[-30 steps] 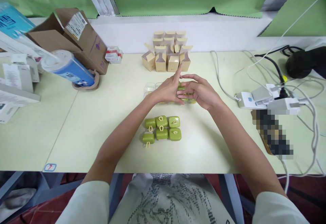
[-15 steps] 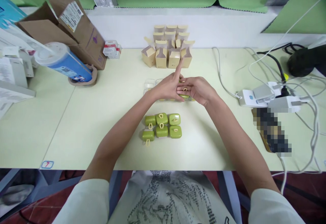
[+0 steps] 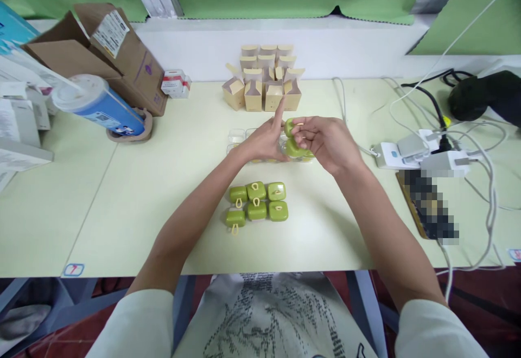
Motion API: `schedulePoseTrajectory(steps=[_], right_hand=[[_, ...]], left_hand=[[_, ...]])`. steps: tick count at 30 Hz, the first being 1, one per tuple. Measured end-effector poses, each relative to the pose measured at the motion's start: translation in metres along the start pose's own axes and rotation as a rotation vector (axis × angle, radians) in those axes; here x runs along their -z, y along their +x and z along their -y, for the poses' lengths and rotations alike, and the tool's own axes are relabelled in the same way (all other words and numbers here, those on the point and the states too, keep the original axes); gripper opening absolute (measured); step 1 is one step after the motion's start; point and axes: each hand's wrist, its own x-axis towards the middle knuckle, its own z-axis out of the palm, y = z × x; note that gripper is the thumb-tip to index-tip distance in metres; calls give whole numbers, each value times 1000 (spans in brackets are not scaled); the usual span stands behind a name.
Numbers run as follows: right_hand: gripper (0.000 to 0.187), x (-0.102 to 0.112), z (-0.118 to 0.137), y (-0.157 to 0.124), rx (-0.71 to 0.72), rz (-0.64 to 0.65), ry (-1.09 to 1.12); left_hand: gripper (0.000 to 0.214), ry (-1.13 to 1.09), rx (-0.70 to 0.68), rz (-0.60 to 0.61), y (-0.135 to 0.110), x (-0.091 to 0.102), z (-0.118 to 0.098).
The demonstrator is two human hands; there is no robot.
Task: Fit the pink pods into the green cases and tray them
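My left hand is beside a group of small clear containers, one finger raised and another stretched low. Its fingers are apart next to a green lid, and some are hidden. My right hand has curled fingers closed on a green lid with a yellow loop, at the right end of the group. Whether that lid sits on a container cannot be seen. Nearer me, several green-lidded containers with yellow loops stand in two rows, apart from both hands.
Several opened cream cartons stand against the wall. A brown cardboard box and a blue cup are at the left. On the right lie a power strip, cables and a pixelated phone-like object.
My right hand has drawn back to the right and away from my left hand, its fingers curling. More green lids now show between the hands. The view has shifted slightly.
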Motion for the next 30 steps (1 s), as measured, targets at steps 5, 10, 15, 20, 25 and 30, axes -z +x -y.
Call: schedulePoseTrajectory(steps=[5,10,15,20,25,30], right_hand=[[18,22,1,-59,-56,30,-11],[22,36,-46,-98,-261,48,28],[30,36,-76,-112,-299,81,93],[39,48,-42,-110,-214,116,33],[32,64,11,-42,18,51,-126],[43,71,6,21,-10,57,-163]], left_hand=[[170,64,-13,35,0,-1,0],[165,102,1,84,1,-3,1],[174,50,-39,90,1,7,-3],[142,3,-14,-23,-3,38,-10],[149,-31,-28,-28,4,30,-24],[167,85,56,64,26,-10,-38]])
